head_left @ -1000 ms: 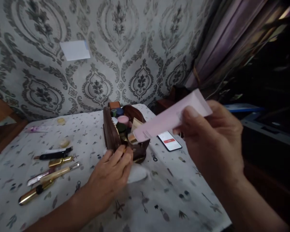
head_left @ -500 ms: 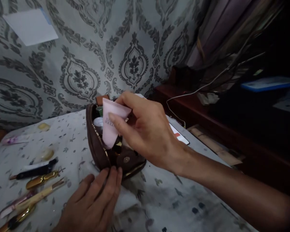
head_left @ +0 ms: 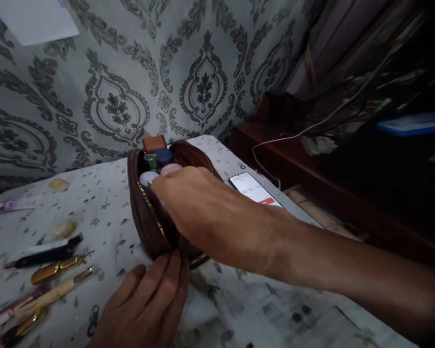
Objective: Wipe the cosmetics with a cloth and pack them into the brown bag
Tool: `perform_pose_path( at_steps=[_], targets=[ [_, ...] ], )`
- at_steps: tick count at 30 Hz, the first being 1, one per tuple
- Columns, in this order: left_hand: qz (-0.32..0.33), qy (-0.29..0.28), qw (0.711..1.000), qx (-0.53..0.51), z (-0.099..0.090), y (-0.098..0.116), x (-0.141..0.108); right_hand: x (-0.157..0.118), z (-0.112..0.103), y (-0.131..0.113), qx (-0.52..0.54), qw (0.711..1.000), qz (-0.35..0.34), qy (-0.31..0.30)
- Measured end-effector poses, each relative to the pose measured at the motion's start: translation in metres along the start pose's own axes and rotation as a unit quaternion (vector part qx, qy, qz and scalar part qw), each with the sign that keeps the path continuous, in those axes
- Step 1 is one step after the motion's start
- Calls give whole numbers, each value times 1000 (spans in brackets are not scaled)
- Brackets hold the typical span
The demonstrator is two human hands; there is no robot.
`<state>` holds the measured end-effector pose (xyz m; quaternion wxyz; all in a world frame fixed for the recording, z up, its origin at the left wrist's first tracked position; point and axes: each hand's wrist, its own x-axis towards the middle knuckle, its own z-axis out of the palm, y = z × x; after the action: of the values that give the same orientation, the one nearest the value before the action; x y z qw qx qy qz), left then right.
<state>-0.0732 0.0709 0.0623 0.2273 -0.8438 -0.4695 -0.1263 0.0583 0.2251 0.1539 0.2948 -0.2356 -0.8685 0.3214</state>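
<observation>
A brown zippered pouch (head_left: 145,227) stands unzipped on the table. My left hand (head_left: 145,299) is at its near edge, fingers together and gripping the zippered rim. My right hand (head_left: 210,212) reaches down into the pouch with curled fingers; the fingertips and whatever they hold are hidden. Around the right hand inside the pouch show a white round lid (head_left: 148,178), a green-capped item (head_left: 151,161), a dark blue item (head_left: 164,157) and a rounded pink item (head_left: 171,168).
A phone (head_left: 252,186) showing a timer lies right of the pouch. On the left lie a black pen-like item (head_left: 47,253), a gold tube (head_left: 56,269), a brush (head_left: 58,292) and a yellowish round item (head_left: 65,228). The patterned wall (head_left: 116,106) rises behind the table.
My right hand has lowered into the pouch, and the pale pink tube it held above the opening is out of sight. My left hand stays at the pouch's edge. The view has shifted slightly.
</observation>
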Motion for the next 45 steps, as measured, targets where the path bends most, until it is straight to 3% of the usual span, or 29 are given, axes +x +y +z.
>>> perform_pose_path(
  at_steps=[3,5,10,19,24,30,35,45],
  targets=[
    [-2,7,1000,7,-1,0,3,-2,-4,0,-89,992,-62,-65],
    [2,18,1000,13,-1,1,4,-3,-10,-3,-138,984,-83,-76],
    [3,56,998,35,1,1,7,-2,-18,-8,-225,965,-79,-107],
    [2,47,999,25,-5,4,2,-11,-29,-6,-246,967,-55,-25],
    [-63,105,992,-11,1,15,4,-29,-32,6,-287,957,-37,-13],
    [-94,79,991,-51,0,24,18,-37,-28,15,-274,961,-47,-8],
    [-46,126,987,-94,1,24,12,-43,-28,16,-243,969,-47,8],
    [-50,101,989,-99,1,30,7,-48,-26,20,-252,966,-52,22]
  ],
)
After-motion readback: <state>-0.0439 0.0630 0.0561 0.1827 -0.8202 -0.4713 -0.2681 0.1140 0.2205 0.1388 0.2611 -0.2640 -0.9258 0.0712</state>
